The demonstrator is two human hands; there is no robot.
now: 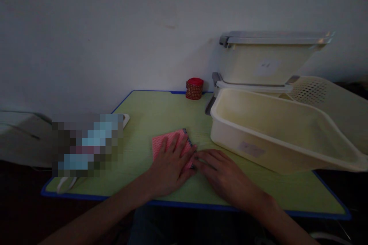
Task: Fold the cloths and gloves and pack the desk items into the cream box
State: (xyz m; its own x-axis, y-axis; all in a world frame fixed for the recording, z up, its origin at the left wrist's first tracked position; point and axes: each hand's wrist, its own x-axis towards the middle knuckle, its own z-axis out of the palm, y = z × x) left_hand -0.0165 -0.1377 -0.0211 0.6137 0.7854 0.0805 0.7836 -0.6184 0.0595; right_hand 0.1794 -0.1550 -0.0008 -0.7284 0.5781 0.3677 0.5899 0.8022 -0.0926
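A folded pink cloth (156, 144) with a wavy pattern and a dark checked edge lies on the green table. My left hand (169, 166) rests flat across it, fingers stretched out and spread, covering much of its middle and near side. At the cloth's right edge is my right hand (220, 172), its fingers bent and drawn together around the near right corner. The fingertips there are dim and partly hidden, but they seem to pinch the edge.
A cream basket (247, 149) stands on the right of the table (138, 111), before a stacked lidded bin (247, 63) and another perforated basket (339, 103). A red roll (194, 89) sits by the wall. On the left lies a blurred-out item (94, 138).
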